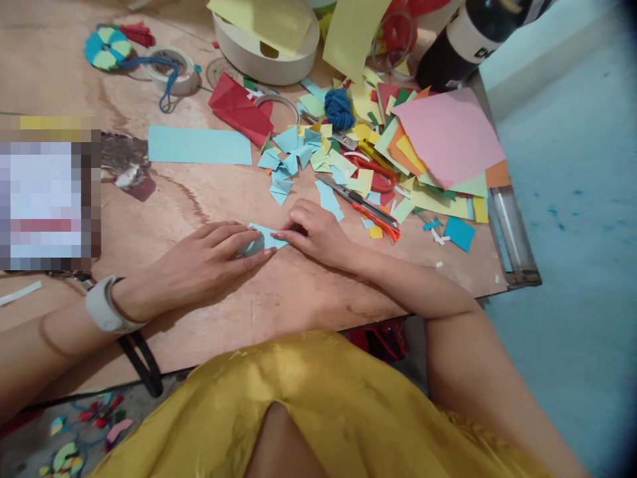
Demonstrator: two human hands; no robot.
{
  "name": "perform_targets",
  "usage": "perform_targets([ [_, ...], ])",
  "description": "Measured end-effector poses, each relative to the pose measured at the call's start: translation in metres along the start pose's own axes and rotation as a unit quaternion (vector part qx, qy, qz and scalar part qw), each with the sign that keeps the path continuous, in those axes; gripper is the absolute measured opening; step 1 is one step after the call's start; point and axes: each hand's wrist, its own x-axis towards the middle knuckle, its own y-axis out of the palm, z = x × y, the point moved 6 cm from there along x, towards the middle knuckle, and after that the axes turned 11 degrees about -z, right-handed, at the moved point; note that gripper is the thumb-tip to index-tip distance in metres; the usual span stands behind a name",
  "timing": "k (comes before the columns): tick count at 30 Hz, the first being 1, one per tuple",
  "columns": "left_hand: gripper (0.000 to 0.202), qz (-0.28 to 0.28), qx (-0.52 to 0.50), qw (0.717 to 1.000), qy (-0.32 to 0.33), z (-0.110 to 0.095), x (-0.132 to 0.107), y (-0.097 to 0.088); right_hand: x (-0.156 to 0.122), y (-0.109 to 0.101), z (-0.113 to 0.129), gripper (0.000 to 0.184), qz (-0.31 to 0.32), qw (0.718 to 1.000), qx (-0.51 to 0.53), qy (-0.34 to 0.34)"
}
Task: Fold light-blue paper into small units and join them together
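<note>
A small light-blue folded paper piece (pixel 263 238) lies on the wooden board (pixel 209 199) in front of me. My left hand (pixel 209 259) lies over its left part, fingers stretched and pressing it flat. My right hand (pixel 318 234) rests at its right end, fingers curled with the tips pressed on the paper's edge. A pile of similar folded light-blue pieces (pixel 288 159) sits just beyond. An orange utility knife (pixel 361 204) lies close to my right hand.
A light-blue paper strip (pixel 199 145), red folded paper (pixel 239 106), blue yarn ball (pixel 339 108), red scissors (pixel 381 174) and a heap of coloured sheets topped by pink (pixel 448 136) lie beyond. Tape roll (pixel 172 70), round white box (pixel 263 50) and dark bottle (pixel 468 40) stand at the back.
</note>
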Motion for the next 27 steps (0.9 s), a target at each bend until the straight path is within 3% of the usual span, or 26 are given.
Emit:
perform_targets([
  [8,0.043,0.001,0.005,1.0,-0.004,0.0,0.0,0.001,0.001,-0.006,-0.008,0.041,-0.006,0.999,-0.024,0.047],
  [16,0.042,-0.017,-0.024,0.999,-0.019,-0.001,0.001,-0.002,0.004,-0.017,-0.011,0.038,-0.024,0.994,0.032,0.097],
  [22,0.041,-0.025,-0.013,1.0,-0.008,-0.002,0.0,-0.002,0.005,-0.026,-0.009,0.024,0.056,0.986,0.016,0.154],
  [27,0.043,-0.05,-0.049,0.998,0.009,-0.004,0.003,-0.007,0.006,-0.025,-0.007,0.018,0.078,0.987,0.01,0.138],
])
